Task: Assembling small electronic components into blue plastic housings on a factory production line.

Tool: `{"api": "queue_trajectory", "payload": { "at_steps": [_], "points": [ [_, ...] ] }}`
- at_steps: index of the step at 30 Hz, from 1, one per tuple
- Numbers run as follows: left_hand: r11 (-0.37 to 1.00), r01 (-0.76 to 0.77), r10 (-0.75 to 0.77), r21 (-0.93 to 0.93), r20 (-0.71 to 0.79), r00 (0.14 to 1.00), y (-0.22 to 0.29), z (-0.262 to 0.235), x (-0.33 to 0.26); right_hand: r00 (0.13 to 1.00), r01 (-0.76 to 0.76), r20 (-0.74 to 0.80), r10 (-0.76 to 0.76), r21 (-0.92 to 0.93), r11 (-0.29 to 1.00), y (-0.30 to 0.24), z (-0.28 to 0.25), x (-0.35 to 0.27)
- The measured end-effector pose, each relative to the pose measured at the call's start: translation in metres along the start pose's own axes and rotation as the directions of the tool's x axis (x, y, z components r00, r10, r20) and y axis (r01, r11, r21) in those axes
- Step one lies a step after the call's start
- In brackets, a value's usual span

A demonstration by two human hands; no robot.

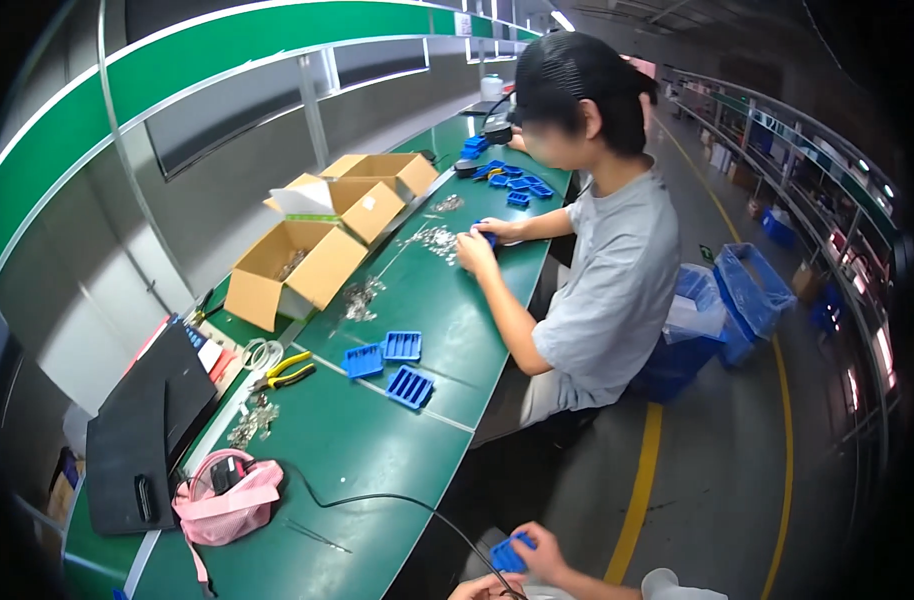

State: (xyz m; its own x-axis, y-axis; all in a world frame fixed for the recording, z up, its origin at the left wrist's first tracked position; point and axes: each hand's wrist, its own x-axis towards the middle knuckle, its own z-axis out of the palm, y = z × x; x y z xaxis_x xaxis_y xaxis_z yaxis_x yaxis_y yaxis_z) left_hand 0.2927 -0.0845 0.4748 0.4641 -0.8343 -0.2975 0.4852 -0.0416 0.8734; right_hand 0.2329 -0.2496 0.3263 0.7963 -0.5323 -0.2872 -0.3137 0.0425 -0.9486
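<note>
At the lower edge, my right hand grips a small blue slotted plastic tray from its right side, off the table's front edge. Just below and to the left is my left hand, fingers curled and partly cut off by the picture's edge. A black cable runs across the table and passes close by it; whatever those fingers pinch is too hidden to make out. Three similar blue trays lie on the green table, beyond my hands.
Yellow-handled pliers, tweezers, a pink bag and small metal pieces lie on the table. Cardboard boxes line its back. A seated co-worker handles a blue piece. Lined blue bins stand on the floor.
</note>
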Motion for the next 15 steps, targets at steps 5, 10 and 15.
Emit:
{"api": "queue_trajectory", "payload": {
  "at_steps": [5,10,15],
  "points": [
    [0.954,-0.264,0.291,0.146,-0.216,0.932,0.055,0.015,0.013,0.843,0.291,0.490,-0.220,-0.073,0.954,-0.057,0.014,-0.025],
    [0.743,-0.404,0.479,0.533,-0.002,0.878,0.079,-0.020,0.038,0.294,0.467,0.894,-0.338,0.174,0.867,-0.162,0.035,-0.041],
    [0.776,-0.459,0.445,0.433,0.140,0.884,0.065,-0.033,0.033,0.347,0.387,0.792,-0.502,0.367,0.846,-0.225,0.058,-0.056]
  ]
}}
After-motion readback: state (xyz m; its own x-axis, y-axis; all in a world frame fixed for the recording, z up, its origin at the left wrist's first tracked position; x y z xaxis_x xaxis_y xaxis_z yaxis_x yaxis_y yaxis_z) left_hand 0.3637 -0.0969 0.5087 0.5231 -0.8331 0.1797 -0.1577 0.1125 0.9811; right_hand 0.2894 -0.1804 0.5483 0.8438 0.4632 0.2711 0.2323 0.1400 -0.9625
